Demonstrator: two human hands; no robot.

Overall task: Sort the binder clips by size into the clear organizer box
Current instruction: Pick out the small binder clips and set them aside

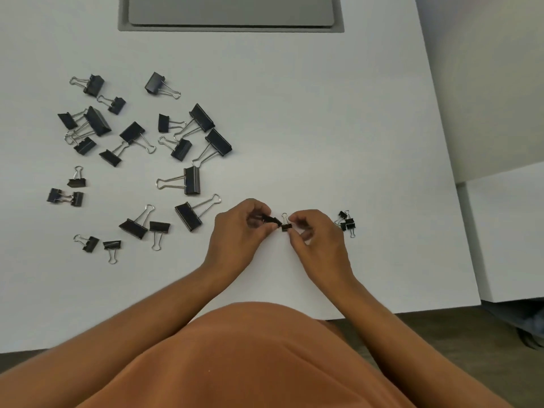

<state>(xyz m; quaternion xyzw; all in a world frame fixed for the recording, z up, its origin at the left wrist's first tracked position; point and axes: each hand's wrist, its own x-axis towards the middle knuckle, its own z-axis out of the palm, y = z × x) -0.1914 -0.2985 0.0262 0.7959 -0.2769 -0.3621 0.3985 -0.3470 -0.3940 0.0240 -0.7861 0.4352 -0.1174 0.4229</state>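
Spanning nearly the whole view: a white table, my landmark for everything below. Set into its far edge is a grey recessed panel. Off the table's right edge sits a second white surface; dark floor shows below the near edge. An orange garment fills the bottom centre, both bare forearms reaching from it onto the table.

Left half of the table — a loose scatter of black binder clips in mixed sizes, silver wire handles pointing every way. Largest ones lie mid-table, e.g. one big clip on its side, another just left of the left hand. Smaller ones sit toward the table's left edge.

Near the table's front centre, left hand and right hand are close together, fingertips almost meeting. Left fingers are curled round a small black clip. Right fingers pinch another small clip, its wire loop pointing away from the person.

Right of the right hand, on the table — a small pile of mini clips, touching each other.

Clear organizer box: not visible.
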